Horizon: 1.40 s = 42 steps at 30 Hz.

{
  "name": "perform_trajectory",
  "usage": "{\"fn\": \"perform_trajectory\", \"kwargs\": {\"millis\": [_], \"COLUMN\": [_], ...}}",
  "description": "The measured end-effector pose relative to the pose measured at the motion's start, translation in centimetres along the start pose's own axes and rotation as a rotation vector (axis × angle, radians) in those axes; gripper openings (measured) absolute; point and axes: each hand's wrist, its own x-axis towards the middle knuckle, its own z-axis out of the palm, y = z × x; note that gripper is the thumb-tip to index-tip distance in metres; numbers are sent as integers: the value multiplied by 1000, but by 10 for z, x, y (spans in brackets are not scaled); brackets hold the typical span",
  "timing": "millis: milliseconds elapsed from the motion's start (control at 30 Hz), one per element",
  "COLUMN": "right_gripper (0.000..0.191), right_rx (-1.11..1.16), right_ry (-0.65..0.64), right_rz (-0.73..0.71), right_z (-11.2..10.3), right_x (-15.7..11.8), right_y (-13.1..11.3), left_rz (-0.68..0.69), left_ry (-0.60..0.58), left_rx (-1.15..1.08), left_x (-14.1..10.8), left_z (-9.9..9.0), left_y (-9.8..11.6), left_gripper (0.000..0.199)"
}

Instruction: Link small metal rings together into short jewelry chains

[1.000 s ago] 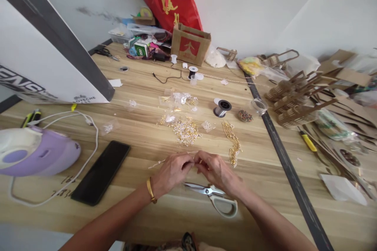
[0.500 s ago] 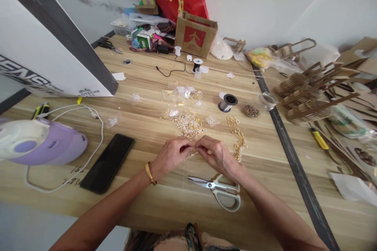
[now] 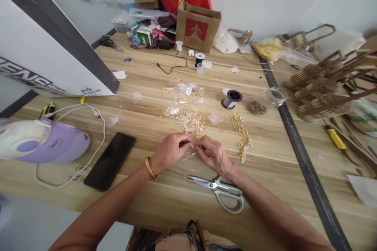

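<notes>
Fingers [image 3: 184, 138] of L hand [image 3: 173, 148] & R hand [image 3: 214, 153] are pinching narrowly on thin chain [image 3: 189, 157], prob. working its end, next move calling for steady hold.

L hand [image 3: 171, 148]: gold-col. bangle [image 3: 149, 168] at wrist | R hand [image 3: 214, 152]: bare | clothes [image 3: 141, 240]: dk, patterned

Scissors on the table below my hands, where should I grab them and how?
Probably take the scissors by the lower handle loop, from your near right: that loop lies toward you, uncovered, and the blades point left, away from that approach.
</notes>
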Motion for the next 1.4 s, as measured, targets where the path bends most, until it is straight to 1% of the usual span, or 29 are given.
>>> {"fn": "perform_trajectory", "kwargs": {"millis": [100,200,333,367,500,567,667,767,867,933,1033,1200,1300,1400], "right_gripper": [16,16,14,14,12,12,15,17,17,17,16,13,13,12], "right_rx": [10,12,20,18,46,65,86,108,114,124,118,51,43,33], "right_ry": [-10,8,33,57,264,350,404,378,339,332,338,310,286,281], "right_rz": [-9,-15,5,27,144,184,234,257,256,247,224,163,133,114], "right_z": [0,-4,-15,-20,-37,-43,-44,-37,-25,-17,-7,-2,-2,-2], "right_x": [0,2,6,7,10,10,10,10,9,8,7,3,3,3], "right_y": [3,4,1,0,1,4,10,14,17,21,29,39,39,38], "left_rz": [2,9,33,38,32,14,-14,-13,-18,-30,-28,-20,36,97], "left_ry": [-8,-8,25,44,137,165,197,225,239,215,148,59,15,-3], "left_rx": [15,3,-22,-27,-49,-40,-22,-6,30,61,122,278,363,421], "left_x": [0,0,2,2,4,4,5,5,7,10,15,24,28,33], "left_z": [2,4,2,0,-13,-21,-30,-35,-35,-32,-25,-12,-5,0], "left_y": [-1,-2,-2,-2,-2,-3,-4,-7,-13,-18,-23,-22,-18,-18], "left_gripper": [10,10,11,11,11,11,10,10,10,9,8,10,10,12]}}
